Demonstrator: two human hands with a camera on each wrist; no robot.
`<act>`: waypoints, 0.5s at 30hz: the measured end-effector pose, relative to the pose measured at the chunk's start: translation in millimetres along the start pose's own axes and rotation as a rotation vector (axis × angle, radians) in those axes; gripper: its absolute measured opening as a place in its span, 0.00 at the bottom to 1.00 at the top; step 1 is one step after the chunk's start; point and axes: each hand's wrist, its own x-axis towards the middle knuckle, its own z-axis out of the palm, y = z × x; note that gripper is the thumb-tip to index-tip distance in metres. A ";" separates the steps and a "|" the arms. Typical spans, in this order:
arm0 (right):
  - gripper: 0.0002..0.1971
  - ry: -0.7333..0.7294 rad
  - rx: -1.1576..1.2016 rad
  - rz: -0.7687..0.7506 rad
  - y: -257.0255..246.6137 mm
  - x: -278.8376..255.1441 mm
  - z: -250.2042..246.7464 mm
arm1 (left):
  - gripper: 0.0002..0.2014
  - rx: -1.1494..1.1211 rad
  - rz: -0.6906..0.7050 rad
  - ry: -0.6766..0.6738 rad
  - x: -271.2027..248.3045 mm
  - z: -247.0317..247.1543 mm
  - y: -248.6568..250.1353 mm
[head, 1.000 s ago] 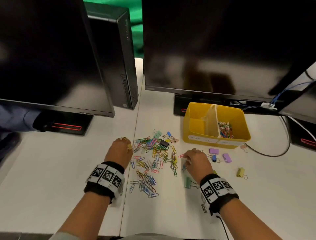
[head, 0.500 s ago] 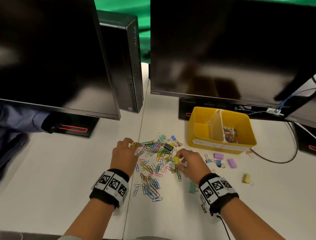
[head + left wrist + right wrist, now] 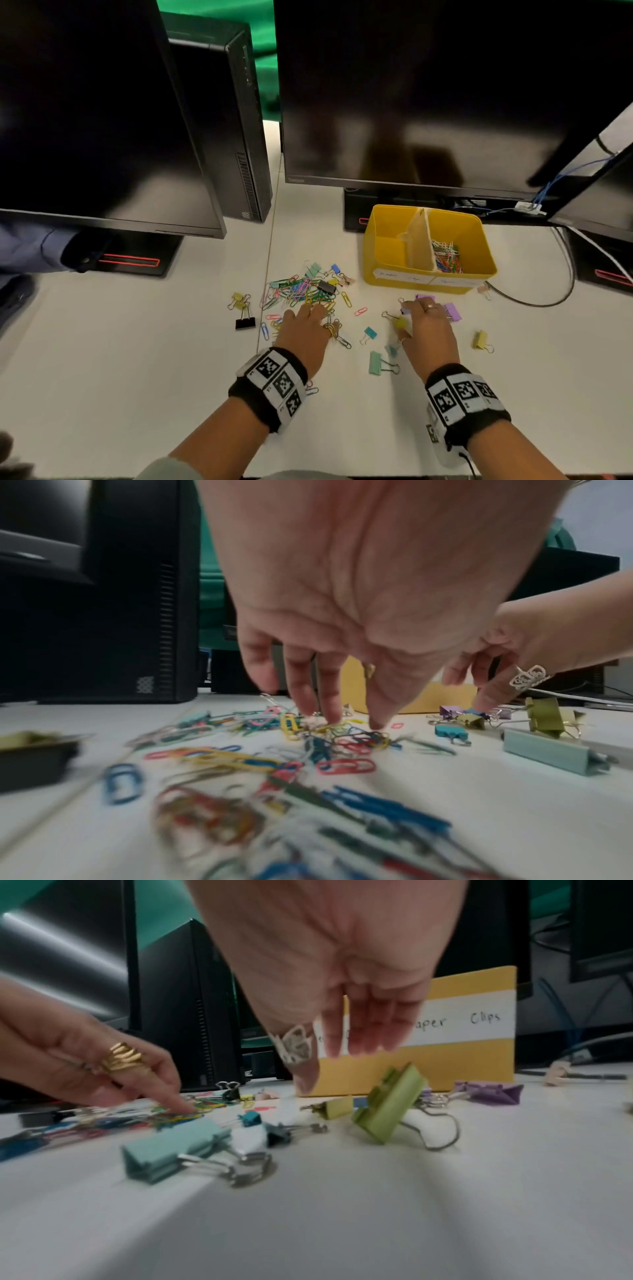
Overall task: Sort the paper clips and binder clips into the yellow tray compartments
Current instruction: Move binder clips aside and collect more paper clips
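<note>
The yellow tray (image 3: 371,240) stands at the back right; its right compartment holds paper clips (image 3: 445,257) and its left one looks empty. A loose pile of coloured paper clips (image 3: 301,291) lies left of it. My left hand (image 3: 320,315) reaches down onto the pile's near edge, straight fingertips (image 3: 330,718) touching the clips. My right hand (image 3: 411,310) hovers over scattered binder clips with fingers straight and nothing held (image 3: 329,1066). A small yellow binder clip (image 3: 399,322) lies by its thumb, and purple binder clips (image 3: 452,311) lie just past its fingers.
More binder clips lie around: mint (image 3: 375,363), teal (image 3: 370,332), olive (image 3: 479,339), black (image 3: 245,323) and yellow (image 3: 239,299). Two monitors and a black computer tower (image 3: 219,120) stand behind. A cable (image 3: 534,303) curves right of the tray.
My right hand moved right from the pile to the binder clips and no longer pinches the yellow clip. My left hand shifted from the pile's far left to its near edge.
</note>
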 end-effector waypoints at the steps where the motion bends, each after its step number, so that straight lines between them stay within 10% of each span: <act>1: 0.16 0.021 0.055 -0.070 -1.6 -1.4 1.7 | 0.30 -0.011 -0.013 0.038 -4.7 2.0 -2.5; 5: 0.13 -0.166 0.054 -0.417 -11.6 -13.5 22.8 | 0.25 -0.239 -0.078 0.182 -30.5 11.0 -26.5; 15: 0.16 -0.220 -0.048 -0.270 -28.8 1.1 14.3 | 0.08 -0.727 -0.289 -0.112 -48.2 34.7 -47.7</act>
